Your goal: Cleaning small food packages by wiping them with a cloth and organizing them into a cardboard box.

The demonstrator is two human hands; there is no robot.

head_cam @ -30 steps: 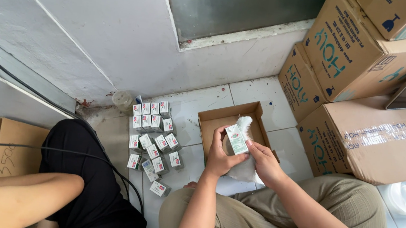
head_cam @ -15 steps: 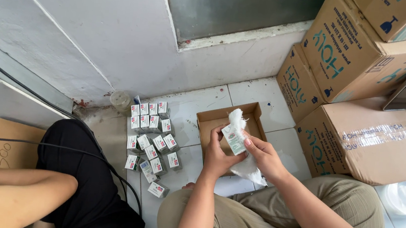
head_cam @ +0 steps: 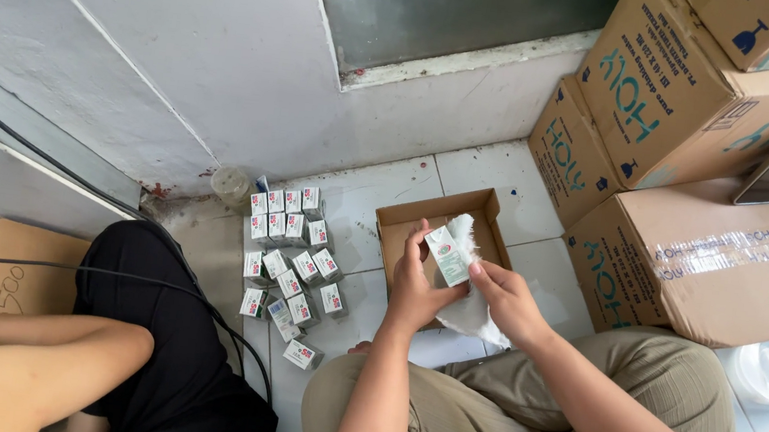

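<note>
Small box in hand: one white and green carton (head_cam: 448, 255), held upright over the open cardboard tray (head_cam: 403, 223), which is my landmark.
Done so far: about twenty like cartons (head_cam: 290, 254) stand and lie in loose rows on the floor tiles left of the tray.
Left to do: I judge the tray nearly empty; only a white cloth (head_cam: 475, 302) shows there.
My left hand (head_cam: 415, 286): fingers curled round the carton's left edge, above the tray.
My right hand (head_cam: 509, 301): thumb and fingers pinching the carton's right side, cloth beneath it.
Neighbour: another person's bare arm (head_cam: 27, 359), far left of the tray.
Big cardboard boxes (head_cam: 693, 182): stacked right of the tray.
</note>
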